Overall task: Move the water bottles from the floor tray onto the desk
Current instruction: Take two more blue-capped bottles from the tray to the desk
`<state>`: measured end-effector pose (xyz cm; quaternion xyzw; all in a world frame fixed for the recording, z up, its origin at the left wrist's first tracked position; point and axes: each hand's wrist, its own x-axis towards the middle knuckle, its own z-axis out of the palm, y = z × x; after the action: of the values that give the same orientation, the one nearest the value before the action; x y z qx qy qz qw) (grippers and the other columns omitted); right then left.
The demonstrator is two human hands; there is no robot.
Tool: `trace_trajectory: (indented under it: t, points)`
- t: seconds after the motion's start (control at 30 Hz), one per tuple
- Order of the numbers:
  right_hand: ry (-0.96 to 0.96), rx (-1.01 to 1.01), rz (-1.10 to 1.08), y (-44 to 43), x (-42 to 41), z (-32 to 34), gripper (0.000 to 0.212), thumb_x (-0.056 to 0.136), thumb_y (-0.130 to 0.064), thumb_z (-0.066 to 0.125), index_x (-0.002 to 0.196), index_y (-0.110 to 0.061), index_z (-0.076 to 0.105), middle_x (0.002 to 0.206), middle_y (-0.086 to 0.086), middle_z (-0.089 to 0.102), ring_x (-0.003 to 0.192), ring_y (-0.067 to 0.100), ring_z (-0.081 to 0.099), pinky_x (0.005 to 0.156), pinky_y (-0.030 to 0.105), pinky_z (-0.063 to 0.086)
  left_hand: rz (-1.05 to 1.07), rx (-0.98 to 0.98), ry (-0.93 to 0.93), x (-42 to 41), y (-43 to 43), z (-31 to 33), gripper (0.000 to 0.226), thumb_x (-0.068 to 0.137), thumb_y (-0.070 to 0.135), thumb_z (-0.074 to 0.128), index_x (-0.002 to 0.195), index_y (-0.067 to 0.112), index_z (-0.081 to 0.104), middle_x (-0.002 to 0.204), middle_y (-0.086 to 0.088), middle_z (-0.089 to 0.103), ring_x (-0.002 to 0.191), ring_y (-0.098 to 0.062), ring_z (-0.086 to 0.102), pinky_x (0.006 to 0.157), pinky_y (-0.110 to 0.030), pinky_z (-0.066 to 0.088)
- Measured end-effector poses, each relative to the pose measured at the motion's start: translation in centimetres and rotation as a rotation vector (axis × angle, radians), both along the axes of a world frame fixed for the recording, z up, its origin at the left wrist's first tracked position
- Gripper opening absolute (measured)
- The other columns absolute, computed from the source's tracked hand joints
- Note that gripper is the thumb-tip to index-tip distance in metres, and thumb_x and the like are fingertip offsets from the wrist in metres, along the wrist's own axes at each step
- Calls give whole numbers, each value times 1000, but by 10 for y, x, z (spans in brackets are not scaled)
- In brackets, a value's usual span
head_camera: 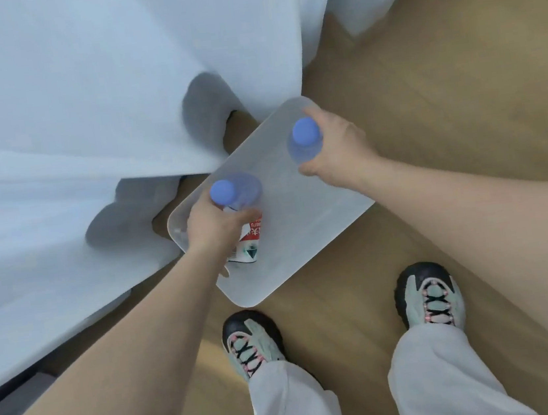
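A translucent white tray [305,224] lies on the wooden floor, seen from above. My left hand [214,226] is wrapped around a clear water bottle [241,190] with a blue cap and a red-and-white label, over the tray's left part. My right hand [339,146] grips a second blue-capped water bottle [305,139] over the tray's far end. Both bottles stand upright. Whether their bases touch the tray is hidden by my hands.
A white cloth [81,110] drapes over the desk and hangs to the floor at the left and top, its folds touching the tray's left edge. My two feet in sneakers [254,342] stand just below the tray. Bare wooden floor [440,83] spreads to the right.
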<state>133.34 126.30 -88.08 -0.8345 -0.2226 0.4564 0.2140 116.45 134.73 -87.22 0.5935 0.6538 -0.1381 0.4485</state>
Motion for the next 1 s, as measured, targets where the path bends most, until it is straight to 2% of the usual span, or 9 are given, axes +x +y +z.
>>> trace_trajectory:
  t: [0.1, 0.27, 0.33, 0.4, 0.53, 0.63, 0.8, 0.9, 1.0]
  points:
    - [-39, 22, -3, -1, 0, -26, 65, 76, -20, 71, 135, -29, 44, 130, 3, 56, 123, 28, 47, 96, 39, 45, -71, 136, -16, 8, -2, -28, 40, 72, 27, 74, 107, 19, 59, 104, -5, 67, 89, -27, 60, 74, -31, 45]
    - [-105, 105, 50, -24, 2, -18, 48, 79, -23, 70, 124, -25, 53, 110, 0, 64, 103, 25, 56, 83, 31, 43, -322, 317, -20, 25, 0, -14, 33, 71, 36, 69, 99, 18, 63, 91, -2, 64, 87, -26, 58, 72, -31, 44]
    - [-66, 155, -82, -38, 3, 4, 31, 77, -25, 72, 103, -28, 57, 83, -11, 57, 81, 16, 53, 70, 24, 39, -216, 309, -122, 27, 0, 9, 29, 72, 35, 70, 94, 17, 65, 83, 1, 63, 80, -21, 57, 66, -29, 44]
    - [-1, 198, -225, -50, 8, 41, 24, 76, -27, 73, 92, -27, 56, 79, -10, 55, 73, 11, 50, 67, 23, 37, -59, 235, -243, 29, 0, 46, 21, 74, 31, 70, 90, 18, 67, 77, 4, 65, 75, -15, 60, 66, -25, 46]
    - [85, 250, -323, -69, 16, 142, 21, 79, -26, 72, 95, -25, 59, 84, -16, 62, 78, 7, 58, 72, 17, 42, 60, 125, -379, 27, -3, 148, 27, 71, 37, 70, 94, 22, 68, 89, 3, 73, 85, -12, 69, 73, -28, 55]
    - [145, 338, -418, -76, 16, 233, 21, 79, -22, 72, 88, -34, 58, 92, -13, 68, 94, 14, 65, 89, 33, 49, 35, 92, -433, 27, -5, 249, 25, 70, 34, 74, 92, 23, 70, 84, 6, 74, 70, -1, 68, 61, -21, 50]
    - [255, 498, -565, -63, 26, 423, 22, 71, -41, 73, 88, -28, 66, 83, -7, 70, 86, 16, 65, 78, 32, 49, 26, -31, -649, 41, -3, 433, 16, 73, 15, 75, 87, 22, 71, 76, 6, 76, 65, -4, 70, 55, -14, 51]
    - [356, 584, -539, -61, 26, 531, 21, 67, -47, 74, 81, -32, 70, 76, -1, 68, 78, 21, 64, 85, 54, 53, 21, -47, -793, 47, -9, 531, 11, 71, 23, 70, 78, 30, 75, 75, 7, 75, 70, -8, 70, 61, -18, 54]
    - [366, 678, -448, -52, 17, 631, 46, 58, -56, 72, 89, -21, 68, 72, -1, 68, 70, 19, 65, 78, 55, 54, 37, -14, -899, 42, -18, 628, 21, 62, 36, 69, 81, 32, 76, 79, -2, 75, 78, -19, 67, 67, -30, 57]
